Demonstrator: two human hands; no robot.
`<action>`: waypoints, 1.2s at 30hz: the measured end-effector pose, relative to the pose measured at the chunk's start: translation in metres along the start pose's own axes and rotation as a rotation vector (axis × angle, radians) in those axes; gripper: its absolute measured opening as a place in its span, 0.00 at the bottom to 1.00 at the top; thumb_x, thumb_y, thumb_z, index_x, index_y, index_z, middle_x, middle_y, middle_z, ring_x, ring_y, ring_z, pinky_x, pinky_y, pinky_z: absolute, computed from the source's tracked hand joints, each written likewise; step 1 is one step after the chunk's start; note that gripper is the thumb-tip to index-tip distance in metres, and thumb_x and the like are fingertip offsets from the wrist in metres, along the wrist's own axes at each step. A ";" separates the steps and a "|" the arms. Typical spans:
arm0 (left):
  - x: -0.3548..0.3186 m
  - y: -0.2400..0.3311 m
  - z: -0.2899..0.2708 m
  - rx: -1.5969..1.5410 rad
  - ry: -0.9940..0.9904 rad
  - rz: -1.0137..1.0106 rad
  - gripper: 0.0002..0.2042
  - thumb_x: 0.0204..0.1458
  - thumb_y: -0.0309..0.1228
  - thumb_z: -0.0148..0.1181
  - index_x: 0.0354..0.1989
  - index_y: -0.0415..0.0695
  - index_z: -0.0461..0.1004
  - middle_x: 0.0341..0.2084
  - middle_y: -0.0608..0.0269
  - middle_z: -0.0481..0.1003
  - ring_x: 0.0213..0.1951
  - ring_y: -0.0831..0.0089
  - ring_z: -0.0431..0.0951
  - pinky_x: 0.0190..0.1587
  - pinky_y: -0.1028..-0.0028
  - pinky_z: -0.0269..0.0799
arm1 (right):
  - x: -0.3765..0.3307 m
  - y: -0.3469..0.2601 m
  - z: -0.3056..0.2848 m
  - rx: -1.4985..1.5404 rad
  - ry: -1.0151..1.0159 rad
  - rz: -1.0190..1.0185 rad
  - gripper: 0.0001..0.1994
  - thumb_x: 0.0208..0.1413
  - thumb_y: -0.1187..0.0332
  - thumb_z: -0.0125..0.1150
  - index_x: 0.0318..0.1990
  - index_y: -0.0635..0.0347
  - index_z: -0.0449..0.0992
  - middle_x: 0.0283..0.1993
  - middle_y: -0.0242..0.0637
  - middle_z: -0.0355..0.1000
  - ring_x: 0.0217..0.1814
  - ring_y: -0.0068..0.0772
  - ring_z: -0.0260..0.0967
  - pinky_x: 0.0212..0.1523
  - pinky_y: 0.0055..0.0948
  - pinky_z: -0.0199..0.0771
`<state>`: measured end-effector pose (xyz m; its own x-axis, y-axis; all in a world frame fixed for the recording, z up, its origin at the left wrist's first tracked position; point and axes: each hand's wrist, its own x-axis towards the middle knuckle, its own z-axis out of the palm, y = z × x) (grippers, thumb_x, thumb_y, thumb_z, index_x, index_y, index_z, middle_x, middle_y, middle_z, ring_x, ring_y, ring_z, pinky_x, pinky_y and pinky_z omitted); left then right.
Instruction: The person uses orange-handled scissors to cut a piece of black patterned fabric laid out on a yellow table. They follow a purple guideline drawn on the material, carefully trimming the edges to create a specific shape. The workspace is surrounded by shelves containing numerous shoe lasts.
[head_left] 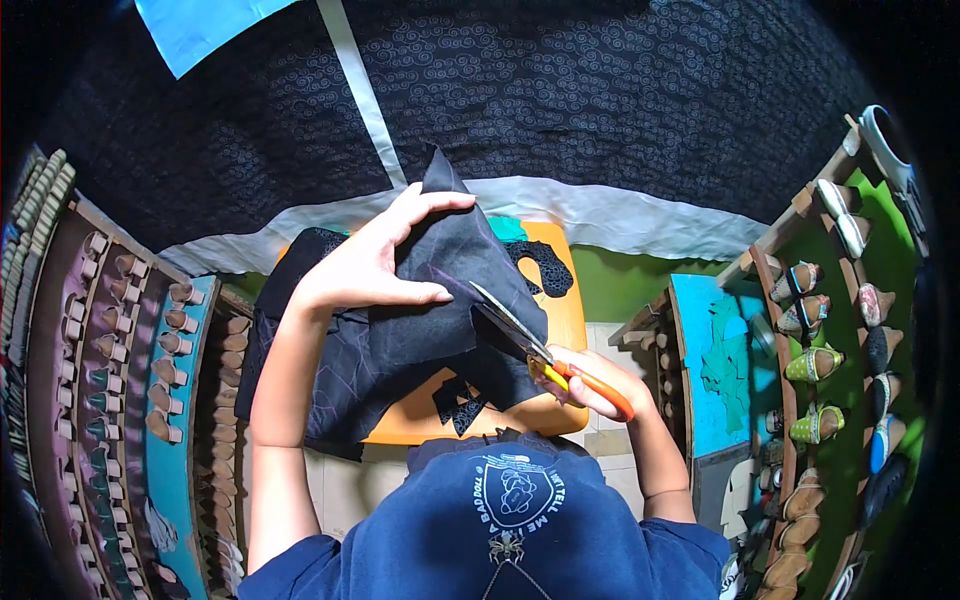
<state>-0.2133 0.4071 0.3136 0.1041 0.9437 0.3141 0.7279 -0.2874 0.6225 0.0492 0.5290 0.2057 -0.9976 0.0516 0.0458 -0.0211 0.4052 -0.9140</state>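
Observation:
My left hand (365, 265) grips a raised sheet of black fabric (425, 330), its fingers along the upper part and its thumb lying across the front. Thin purple lines are drawn on the cloth. In my right hand (612, 372) is a pair of scissors (597, 392) with orange and yellow handles. Their blades point up and left, against the cloth close to my left thumb; whether they are parted is hard to make out. More of the black fabric drapes over the left side of an orange table (568, 315).
Black patterned cut pieces (460, 405) lie on the near tabletop, with a black openwork piece (545, 265) and a green scrap (506, 229) at the back. Shoe racks (785, 330) line the right; racks of shoe forms (172, 345) line the left. Dark patterned cloth (600, 110) hangs behind.

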 end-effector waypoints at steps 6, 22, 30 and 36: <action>0.002 0.006 -0.003 0.019 -0.062 0.012 0.36 0.30 0.36 0.65 0.53 0.43 0.58 0.51 0.60 0.60 0.57 0.68 0.54 0.61 0.59 0.26 | 0.000 0.003 -0.001 -0.086 0.005 -0.016 0.14 0.50 0.56 0.42 0.33 0.58 0.60 0.19 0.44 0.62 0.23 0.50 0.62 0.26 0.37 0.62; 0.004 0.009 -0.008 -0.048 -0.097 0.030 0.37 0.30 0.34 0.65 0.54 0.45 0.57 0.52 0.63 0.59 0.59 0.68 0.49 0.61 0.63 0.25 | 0.001 0.005 0.002 -0.030 0.061 0.061 0.30 0.43 0.37 0.38 0.30 0.59 0.63 0.20 0.33 0.62 0.18 0.28 0.61 0.20 0.23 0.60; 0.002 0.010 -0.009 -0.029 -0.086 0.082 0.36 0.30 0.35 0.66 0.53 0.45 0.57 0.52 0.64 0.60 0.58 0.69 0.52 0.61 0.59 0.24 | 0.002 -0.003 0.004 0.054 0.037 0.055 0.31 0.41 0.34 0.37 0.30 0.58 0.62 0.17 0.28 0.59 0.14 0.23 0.56 0.17 0.20 0.56; 0.001 0.011 -0.011 -0.011 -0.082 0.097 0.36 0.30 0.36 0.66 0.53 0.45 0.58 0.52 0.64 0.60 0.58 0.69 0.53 0.61 0.59 0.25 | 0.000 -0.005 0.004 0.008 0.005 0.011 0.29 0.46 0.38 0.34 0.32 0.59 0.60 0.22 0.42 0.63 0.24 0.45 0.61 0.25 0.33 0.61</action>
<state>-0.2130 0.4031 0.3285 0.2287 0.9214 0.3141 0.7043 -0.3794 0.6000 0.0491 0.5229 0.2088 -0.9975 0.0599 0.0380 -0.0111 0.3974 -0.9176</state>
